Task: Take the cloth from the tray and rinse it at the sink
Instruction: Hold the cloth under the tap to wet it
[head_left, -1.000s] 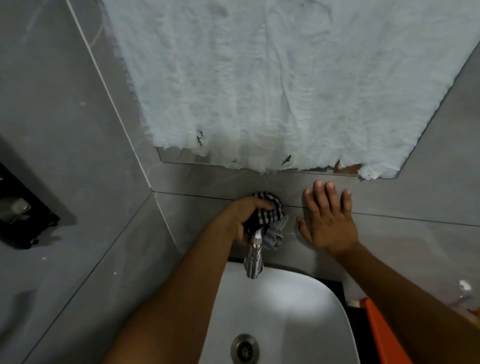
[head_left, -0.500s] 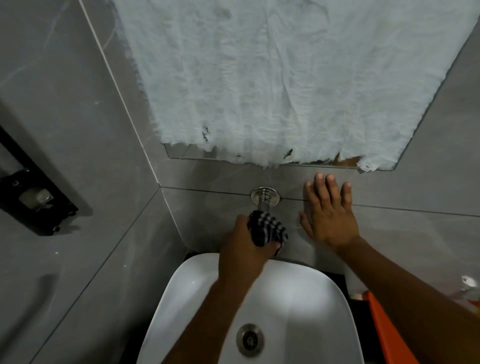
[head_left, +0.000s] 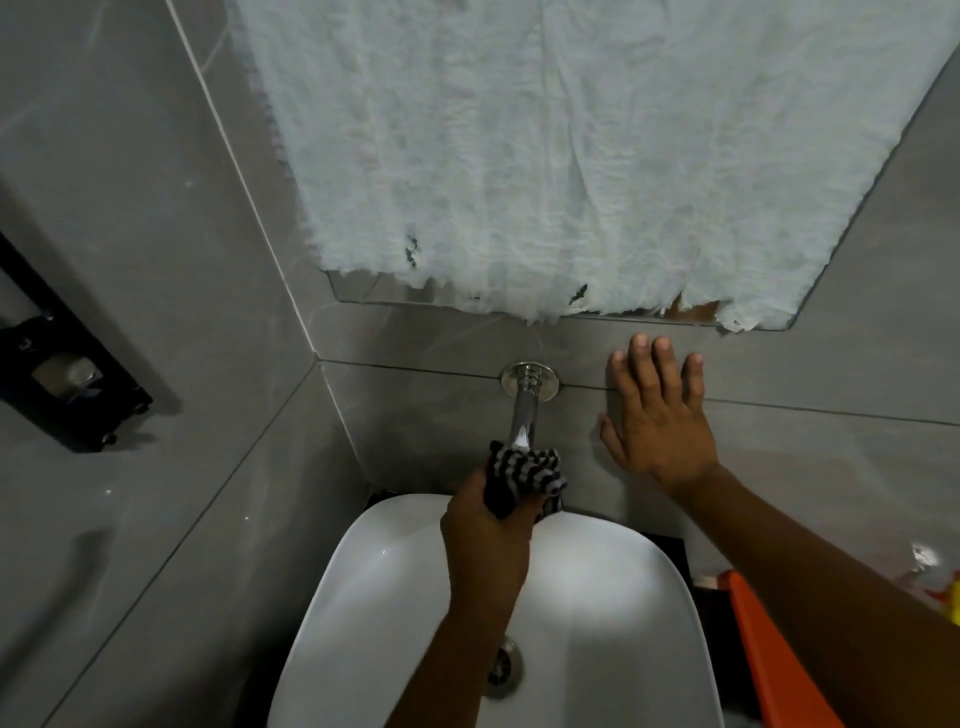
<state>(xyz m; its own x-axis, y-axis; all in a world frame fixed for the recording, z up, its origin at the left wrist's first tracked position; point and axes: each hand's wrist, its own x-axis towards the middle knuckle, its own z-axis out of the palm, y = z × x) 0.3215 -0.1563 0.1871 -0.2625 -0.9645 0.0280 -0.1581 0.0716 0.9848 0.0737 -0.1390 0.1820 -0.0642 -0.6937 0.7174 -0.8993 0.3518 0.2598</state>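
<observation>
Left hand (head_left: 488, 545) at frame centre fisted around striped cloth (head_left: 524, 475) under the tap (head_left: 523, 415), right hand (head_left: 657, 415) flat, fingers spread, empty, on the wall (head_left: 805, 441).

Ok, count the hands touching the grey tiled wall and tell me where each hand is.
1. The right hand lies flat on the grey tiled wall; the left hand holds the black-and-white striped cloth over the white basin.

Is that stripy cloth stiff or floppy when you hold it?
Probably floppy: the striped cloth is bunched up in the left hand, its folds spilling out beside the tap. It likely weighs little, since one hand holds it up over the sink.
</observation>
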